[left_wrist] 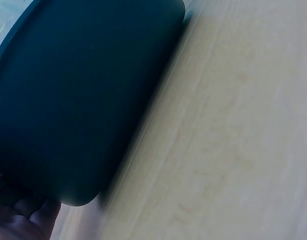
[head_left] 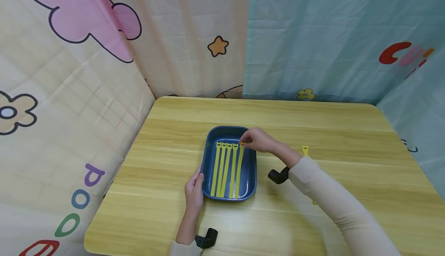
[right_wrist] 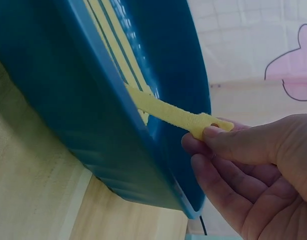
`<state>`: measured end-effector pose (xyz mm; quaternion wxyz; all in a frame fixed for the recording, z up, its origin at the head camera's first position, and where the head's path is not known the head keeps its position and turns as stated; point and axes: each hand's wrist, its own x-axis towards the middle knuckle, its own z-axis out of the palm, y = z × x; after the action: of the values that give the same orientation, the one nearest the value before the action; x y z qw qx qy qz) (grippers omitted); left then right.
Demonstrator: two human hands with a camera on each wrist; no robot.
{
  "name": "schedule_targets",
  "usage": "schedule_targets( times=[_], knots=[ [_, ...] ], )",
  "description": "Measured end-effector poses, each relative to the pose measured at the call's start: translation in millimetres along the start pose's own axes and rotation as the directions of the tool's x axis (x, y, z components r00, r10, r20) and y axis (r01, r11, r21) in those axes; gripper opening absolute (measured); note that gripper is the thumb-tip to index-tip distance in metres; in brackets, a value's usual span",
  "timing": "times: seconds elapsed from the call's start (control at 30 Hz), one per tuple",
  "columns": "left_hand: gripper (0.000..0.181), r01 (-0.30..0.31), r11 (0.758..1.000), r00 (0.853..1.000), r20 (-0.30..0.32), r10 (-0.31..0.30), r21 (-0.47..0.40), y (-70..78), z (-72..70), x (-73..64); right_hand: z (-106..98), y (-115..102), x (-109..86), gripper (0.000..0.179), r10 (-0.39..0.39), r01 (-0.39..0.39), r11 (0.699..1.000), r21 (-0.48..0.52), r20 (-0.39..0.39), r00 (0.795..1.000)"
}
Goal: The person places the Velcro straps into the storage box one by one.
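Note:
A dark blue rectangular tray [head_left: 249,175] sits on the wooden table, and several yellow hook-and-loop cable ties [head_left: 222,167] lie side by side in it. My left hand [head_left: 194,190] grips the tray's left side, thumb at the rim; the left wrist view shows the tray's outer wall [left_wrist: 83,100] close up. At the tray's upper right, my right hand [head_left: 259,140] pinches the slotted head of one cable tie [right_wrist: 168,113] between thumb and index finger. The tail of this tie slopes down into the tray, beside the others.
Another yellow cable tie [head_left: 305,150] lies on the table [head_left: 167,132] to the right, mostly hidden under the right forearm. Black wrist cameras [head_left: 278,176] are worn on both wrists. Patterned curtains [head_left: 194,36] hang behind the table and along its sides.

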<state>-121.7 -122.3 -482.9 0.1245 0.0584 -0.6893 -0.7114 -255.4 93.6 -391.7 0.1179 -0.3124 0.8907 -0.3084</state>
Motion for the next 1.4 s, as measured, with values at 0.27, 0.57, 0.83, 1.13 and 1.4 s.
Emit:
schedule_targets(
  times=[0.27,0.57,0.83,1.13,1.4],
  knots=[
    [0.034,0.019,1.0,1.0,0.009,-0.019,-0.001,3.2,0.9,-1.1,7,7,5.9,0.012,0.01,-0.011,0.998,-0.062,-0.008,1.0],
    [0.034,0.013,1.0,1.0,0.0,-0.013,0.001,1.4,1.1,0.1,8,8,9.8,0.014,0.077,-0.077,0.996,-0.052,-0.014,0.997],
    [0.034,-0.002,1.0,1.0,0.01,0.002,0.0,0.4,1.9,0.0,7,7,12.3,0.014,0.089,-0.092,0.993,-0.081,-0.033,0.995],
    [0.034,-0.038,0.999,0.999,0.023,0.038,0.003,-1.0,1.5,-0.1,4,6,12.4,0.016,0.08,-0.084,0.992,-0.093,-0.045,0.996],
    [0.034,-0.027,1.0,1.0,0.012,0.026,0.007,-0.8,0.4,-0.4,0,9,9.7,0.015,0.041,-0.045,0.996,-0.08,-0.048,0.998]
  ],
)
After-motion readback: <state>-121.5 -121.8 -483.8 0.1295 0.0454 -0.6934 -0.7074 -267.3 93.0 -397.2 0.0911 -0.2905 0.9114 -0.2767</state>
